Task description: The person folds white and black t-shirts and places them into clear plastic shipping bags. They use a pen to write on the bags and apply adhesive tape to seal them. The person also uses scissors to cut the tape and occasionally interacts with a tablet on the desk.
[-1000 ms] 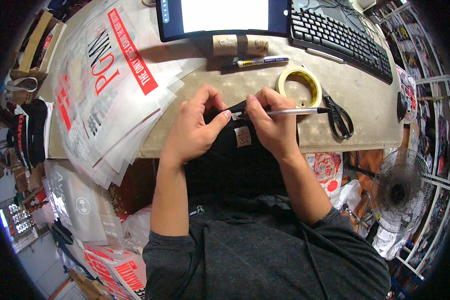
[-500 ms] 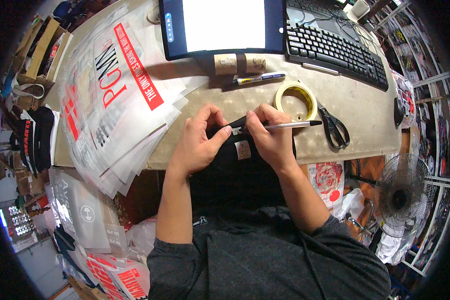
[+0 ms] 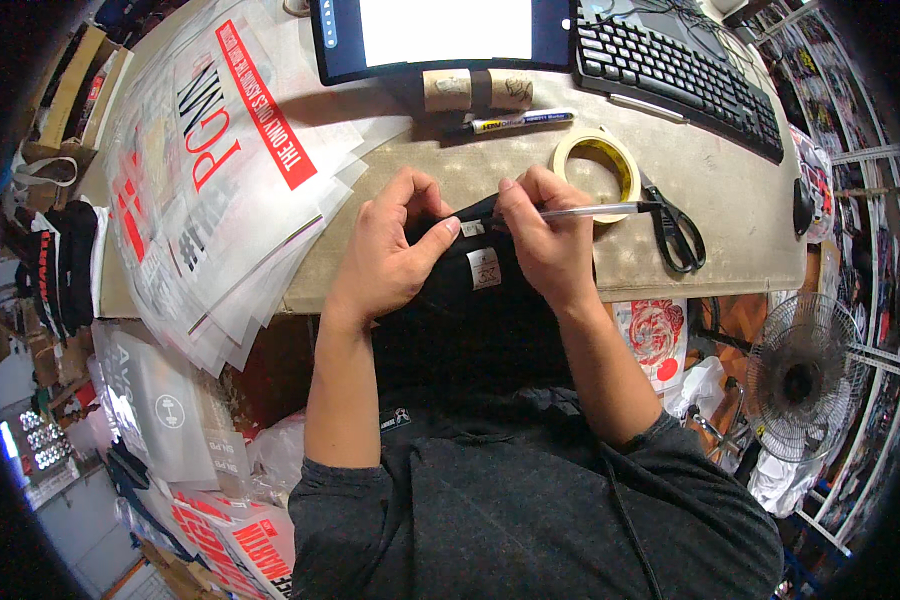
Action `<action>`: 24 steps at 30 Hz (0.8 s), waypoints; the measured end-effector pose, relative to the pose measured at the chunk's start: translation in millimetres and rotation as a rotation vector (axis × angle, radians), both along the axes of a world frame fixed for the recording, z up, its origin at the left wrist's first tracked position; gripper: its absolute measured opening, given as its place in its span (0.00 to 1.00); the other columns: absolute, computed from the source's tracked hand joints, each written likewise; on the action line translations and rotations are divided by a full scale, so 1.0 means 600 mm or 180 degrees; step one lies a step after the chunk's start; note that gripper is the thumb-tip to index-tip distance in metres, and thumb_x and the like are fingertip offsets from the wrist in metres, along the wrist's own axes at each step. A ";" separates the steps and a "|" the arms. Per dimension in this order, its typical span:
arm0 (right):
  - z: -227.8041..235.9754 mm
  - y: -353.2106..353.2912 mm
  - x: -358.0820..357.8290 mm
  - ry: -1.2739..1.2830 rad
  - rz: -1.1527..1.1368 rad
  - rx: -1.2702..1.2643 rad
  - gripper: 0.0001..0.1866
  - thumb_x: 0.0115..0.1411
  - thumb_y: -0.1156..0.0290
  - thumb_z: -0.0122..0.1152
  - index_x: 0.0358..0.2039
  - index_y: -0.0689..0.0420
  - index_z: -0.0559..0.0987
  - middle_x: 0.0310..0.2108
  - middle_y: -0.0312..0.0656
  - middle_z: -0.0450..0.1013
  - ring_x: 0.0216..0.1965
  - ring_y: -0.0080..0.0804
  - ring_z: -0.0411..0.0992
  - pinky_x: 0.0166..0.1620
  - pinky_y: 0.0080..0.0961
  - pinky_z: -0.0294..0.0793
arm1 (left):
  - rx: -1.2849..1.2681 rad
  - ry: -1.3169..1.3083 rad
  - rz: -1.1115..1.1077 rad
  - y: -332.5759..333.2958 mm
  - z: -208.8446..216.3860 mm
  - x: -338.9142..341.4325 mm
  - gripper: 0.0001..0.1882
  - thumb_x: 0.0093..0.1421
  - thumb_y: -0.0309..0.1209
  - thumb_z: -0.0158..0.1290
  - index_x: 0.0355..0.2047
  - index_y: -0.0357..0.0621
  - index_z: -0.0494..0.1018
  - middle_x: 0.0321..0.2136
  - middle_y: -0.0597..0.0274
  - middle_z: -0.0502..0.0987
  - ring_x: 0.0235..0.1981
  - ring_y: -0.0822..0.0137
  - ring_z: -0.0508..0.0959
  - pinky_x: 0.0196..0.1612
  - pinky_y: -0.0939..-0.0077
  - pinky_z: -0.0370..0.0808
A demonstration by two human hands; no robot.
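Note:
A black garment is stretched between my hands at the table's front edge. My left hand pinches its upper edge between thumb and bent fingers. My right hand grips that same edge a little further right, with a slim pen clasped too. The pen's dark end points right, over the front rim of a masking tape roll. Between my hands a small white tag lies along the edge, and a larger white label with dark markings is below it. Most of the garment blends into the shadow over my lap.
Black scissors lie right of the tape. Beyond are a marker, two cardboard tubes, a lit screen and a black keyboard. Printed translucent bags cover the table's left. A fan stands at right.
The view has shifted, so the table and its objects sit higher in the picture. My hands keep their grip on the garment, and its larger label shows more fully.

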State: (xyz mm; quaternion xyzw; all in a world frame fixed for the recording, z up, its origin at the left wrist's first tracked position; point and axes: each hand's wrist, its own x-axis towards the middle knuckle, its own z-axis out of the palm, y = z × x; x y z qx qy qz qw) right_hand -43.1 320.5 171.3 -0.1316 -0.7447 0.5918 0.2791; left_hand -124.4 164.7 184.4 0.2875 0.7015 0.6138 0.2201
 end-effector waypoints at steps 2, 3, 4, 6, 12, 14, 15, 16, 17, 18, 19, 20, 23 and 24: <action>0.003 -0.001 -0.001 -0.0074 0.0000 0.0210 0.17 0.59 0.74 0.57 0.15 0.63 0.65 0.11 0.36 0.59 0.16 0.17 0.55 0.19 0.24 0.54 | 0.0024 0.0005 0.0003 0.001 0.000 0.000 0.09 0.54 0.23 0.55 0.32 0.38 0.65 0.24 0.63 0.72 0.29 0.76 0.71 0.35 0.78 0.70; 0.003 -0.001 0.000 -0.0032 -0.0010 0.0132 0.17 0.59 0.74 0.57 0.15 0.63 0.65 0.11 0.35 0.59 0.16 0.17 0.54 0.19 0.24 0.53 | 0.0037 0.0008 0.0002 0.002 0.000 -0.001 0.09 0.54 0.23 0.55 0.32 0.38 0.65 0.24 0.63 0.72 0.29 0.76 0.71 0.35 0.78 0.70; 0.001 0.000 0.001 0.0010 -0.0019 0.0055 0.17 0.59 0.74 0.57 0.16 0.62 0.65 0.11 0.35 0.59 0.16 0.17 0.54 0.19 0.24 0.53 | 0.0040 -0.0032 -0.0003 0.002 0.000 0.000 0.09 0.54 0.23 0.55 0.32 0.38 0.65 0.24 0.63 0.72 0.29 0.76 0.71 0.35 0.78 0.70; 0.001 -0.001 0.000 0.0020 -0.0028 0.0047 0.17 0.59 0.74 0.57 0.16 0.62 0.65 0.11 0.35 0.58 0.16 0.17 0.54 0.19 0.23 0.53 | 0.0040 -0.0112 -0.0008 0.001 0.000 0.001 0.09 0.54 0.22 0.55 0.32 0.38 0.65 0.24 0.64 0.72 0.29 0.76 0.71 0.35 0.79 0.70; 0.009 -0.001 0.002 -0.0089 0.0033 0.0194 0.17 0.59 0.74 0.57 0.15 0.62 0.64 0.11 0.34 0.56 0.17 0.16 0.53 0.19 0.24 0.52 | 0.0073 -0.0110 0.0007 0.002 0.000 0.001 0.09 0.55 0.22 0.55 0.32 0.38 0.65 0.24 0.64 0.72 0.28 0.76 0.71 0.35 0.78 0.70; 0.006 -0.001 0.001 -0.0032 -0.0002 0.0119 0.18 0.59 0.74 0.57 0.15 0.62 0.63 0.11 0.34 0.56 0.17 0.16 0.53 0.19 0.24 0.52 | 0.0059 -0.0093 0.0008 0.002 -0.002 -0.001 0.09 0.55 0.23 0.55 0.32 0.38 0.65 0.24 0.64 0.72 0.29 0.76 0.71 0.35 0.78 0.70; 0.006 0.000 0.000 -0.0039 -0.0028 0.0142 0.18 0.59 0.74 0.57 0.15 0.62 0.63 0.11 0.34 0.56 0.17 0.16 0.53 0.19 0.24 0.52 | 0.0052 -0.0086 0.0008 0.002 -0.004 -0.001 0.09 0.55 0.23 0.55 0.32 0.38 0.65 0.24 0.64 0.72 0.29 0.76 0.71 0.35 0.78 0.70; 0.006 0.000 0.000 -0.0046 -0.0054 0.0165 0.18 0.59 0.74 0.57 0.15 0.62 0.63 0.11 0.34 0.56 0.17 0.16 0.53 0.19 0.24 0.52 | 0.0067 -0.0112 0.0013 0.003 -0.005 -0.001 0.09 0.55 0.23 0.55 0.32 0.38 0.65 0.24 0.64 0.72 0.29 0.76 0.71 0.36 0.78 0.70; 0.007 -0.002 -0.001 -0.0040 -0.0072 0.0197 0.18 0.59 0.74 0.57 0.15 0.62 0.63 0.11 0.34 0.56 0.17 0.16 0.53 0.19 0.24 0.52 | 0.0091 -0.0123 0.0024 0.002 -0.005 0.000 0.09 0.54 0.23 0.55 0.32 0.38 0.65 0.24 0.64 0.72 0.29 0.76 0.71 0.36 0.78 0.70; 0.006 -0.003 0.000 -0.0042 -0.0033 0.0176 0.18 0.59 0.74 0.57 0.15 0.62 0.63 0.11 0.34 0.56 0.17 0.16 0.53 0.19 0.24 0.52 | 0.0116 -0.0134 0.0036 0.000 -0.005 0.001 0.09 0.54 0.23 0.55 0.32 0.39 0.65 0.24 0.64 0.72 0.29 0.75 0.71 0.36 0.78 0.70; 0.004 -0.003 0.003 -0.0042 0.0008 0.0156 0.18 0.59 0.74 0.57 0.15 0.62 0.63 0.11 0.34 0.56 0.17 0.16 0.53 0.19 0.24 0.52 | 0.0045 -0.0130 0.0033 -0.002 -0.006 0.002 0.09 0.54 0.23 0.55 0.32 0.38 0.65 0.24 0.63 0.72 0.29 0.75 0.71 0.36 0.78 0.70; 0.005 0.000 0.001 -0.0021 0.0039 0.0143 0.18 0.59 0.74 0.57 0.15 0.62 0.63 0.11 0.34 0.56 0.17 0.16 0.53 0.19 0.24 0.52 | -0.0020 -0.0103 0.0021 -0.001 -0.003 -0.001 0.09 0.54 0.23 0.55 0.32 0.38 0.65 0.25 0.63 0.72 0.29 0.75 0.72 0.37 0.78 0.70; 0.001 0.004 0.006 -0.0166 -0.0043 0.0389 0.17 0.59 0.72 0.57 0.16 0.62 0.65 0.12 0.36 0.60 0.17 0.18 0.57 0.20 0.23 0.56 | -0.0102 0.0020 0.0015 -0.001 0.002 0.003 0.09 0.54 0.23 0.55 0.32 0.38 0.66 0.25 0.62 0.72 0.30 0.74 0.73 0.37 0.77 0.70; 0.005 0.006 0.006 -0.0056 -0.0055 -0.0103 0.17 0.59 0.72 0.57 0.16 0.62 0.66 0.12 0.37 0.61 0.17 0.18 0.58 0.21 0.22 0.57 | -0.0097 0.0095 0.0038 -0.002 0.005 0.005 0.09 0.54 0.23 0.55 0.32 0.38 0.66 0.25 0.62 0.73 0.30 0.74 0.73 0.37 0.77 0.70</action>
